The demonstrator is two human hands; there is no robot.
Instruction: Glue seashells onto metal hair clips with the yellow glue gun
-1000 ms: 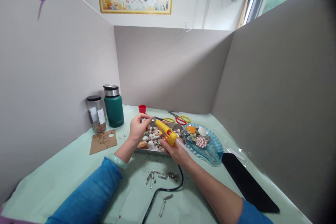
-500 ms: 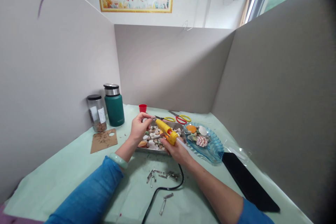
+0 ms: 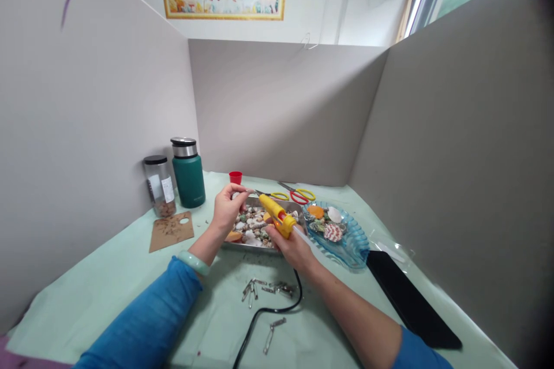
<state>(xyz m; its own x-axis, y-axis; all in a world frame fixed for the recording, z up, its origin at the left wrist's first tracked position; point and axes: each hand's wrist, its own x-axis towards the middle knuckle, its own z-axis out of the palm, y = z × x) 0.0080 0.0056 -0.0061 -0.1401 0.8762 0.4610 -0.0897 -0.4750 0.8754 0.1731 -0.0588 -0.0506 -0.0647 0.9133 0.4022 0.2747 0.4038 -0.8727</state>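
My right hand (image 3: 292,245) is wrapped round a yellow glue gun (image 3: 277,214), its nozzle pointing up and to the left. Above the left part of a metal tray (image 3: 249,248) full of shells and pebbles (image 3: 255,223), my left hand (image 3: 229,204) pinches a small item too tiny to make out, just left of the nozzle. Between nozzle and fingertips there is a small gap. A black cord (image 3: 264,310) runs below the tray past several metal clips (image 3: 281,288).
Right of the tray lies a blue shell-shaped dish (image 3: 355,248) with shells, beside a black slab (image 3: 411,300). Scissors (image 3: 298,193) and a red cup (image 3: 235,177) sit behind. At left are a green bottle (image 3: 188,181), a jar (image 3: 160,187) and a brown card (image 3: 172,232).
My left hand has shifted slightly left, away from the nozzle. The glue gun has moved a little to the right, and the gap between them is wider.
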